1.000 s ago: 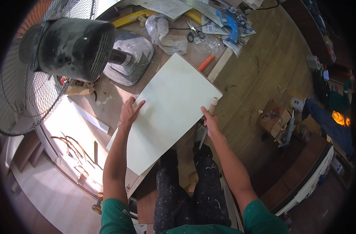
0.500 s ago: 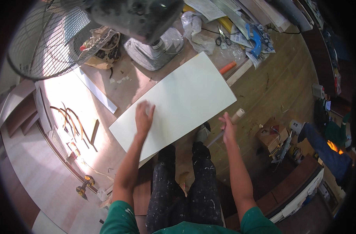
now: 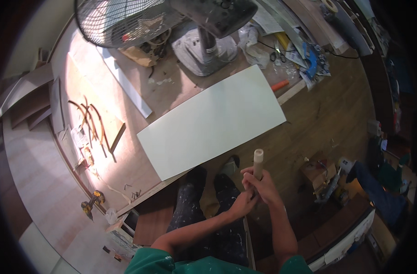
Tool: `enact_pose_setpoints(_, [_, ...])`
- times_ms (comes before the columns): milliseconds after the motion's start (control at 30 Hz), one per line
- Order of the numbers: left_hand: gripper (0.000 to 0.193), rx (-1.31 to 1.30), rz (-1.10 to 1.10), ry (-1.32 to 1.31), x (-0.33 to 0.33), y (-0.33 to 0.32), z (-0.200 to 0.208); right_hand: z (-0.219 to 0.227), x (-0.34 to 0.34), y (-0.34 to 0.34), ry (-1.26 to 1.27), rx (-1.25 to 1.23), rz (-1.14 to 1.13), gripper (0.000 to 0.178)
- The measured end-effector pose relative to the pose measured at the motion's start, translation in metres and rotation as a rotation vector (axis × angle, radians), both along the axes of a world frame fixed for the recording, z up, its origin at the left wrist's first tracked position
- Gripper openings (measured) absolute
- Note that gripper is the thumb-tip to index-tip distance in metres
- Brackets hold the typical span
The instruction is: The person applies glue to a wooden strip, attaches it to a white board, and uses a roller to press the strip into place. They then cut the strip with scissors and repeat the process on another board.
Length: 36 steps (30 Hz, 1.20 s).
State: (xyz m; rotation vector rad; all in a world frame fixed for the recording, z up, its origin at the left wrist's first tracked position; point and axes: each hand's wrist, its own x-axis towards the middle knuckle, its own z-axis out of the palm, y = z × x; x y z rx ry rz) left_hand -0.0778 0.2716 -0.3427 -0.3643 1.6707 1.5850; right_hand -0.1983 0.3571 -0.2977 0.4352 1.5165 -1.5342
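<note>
A pale, round wooden handle (image 3: 258, 156) points up out of my right hand (image 3: 263, 185), whose fingers are wrapped around this tool. Its lower part is hidden by my hands, so its exact kind does not show. My left hand (image 3: 242, 204) is closed on the tool's lower part, just below and touching the right hand. Both hands are in front of my thighs, off the near edge of the workbench. Beyond them a white rectangular board (image 3: 210, 125) lies flat and slantwise on the workbench (image 3: 172, 98), touched by neither hand.
A dusty fan (image 3: 204, 50) stands at the back. Scissors (image 3: 278, 55), a blue tool (image 3: 311, 64) and an orange tube (image 3: 280, 85) lie at the right. Edging strips (image 3: 95, 121) and a drill (image 3: 93, 203) are at the left. Another person's leg (image 3: 377, 182) shows at the far right.
My left hand has left the white board and come across to the tool. My right hand has moved down and toward me, turning the handle more upright. The view has shifted.
</note>
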Motion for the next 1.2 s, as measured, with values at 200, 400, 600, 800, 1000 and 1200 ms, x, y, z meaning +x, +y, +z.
enact_pose_setpoints(200, [0.032,0.124,-0.058,0.241,-0.043,-0.021,-0.014,-0.035,-0.013,0.038,0.197,0.021,0.14,0.027])
enact_pose_setpoints(400, [0.043,-0.219,-0.358,0.893,-0.099,-0.08,-0.057,-0.071,-0.024,0.093,0.224,0.146,-0.012,0.035])
enact_pose_setpoints(600, [0.046,-0.962,0.391,1.134,-0.167,-0.245,-0.158,-0.111,-0.027,0.151,0.303,0.538,0.053,0.034])
enact_pose_setpoints(800, [0.046,-1.022,0.355,0.925,-0.16,-0.279,-0.205,-0.177,0.021,0.193,0.46,0.651,-0.037,0.029])
enact_pose_setpoints(1000, [0.045,-1.0,0.349,0.972,-0.161,-0.285,-0.202,-0.177,0.102,0.177,0.512,0.701,-0.123,0.03])
enact_pose_setpoints(1200, [0.043,-0.838,0.48,0.962,-0.167,-0.303,-0.223,-0.158,0.176,0.134,0.362,0.702,-0.239,0.032])
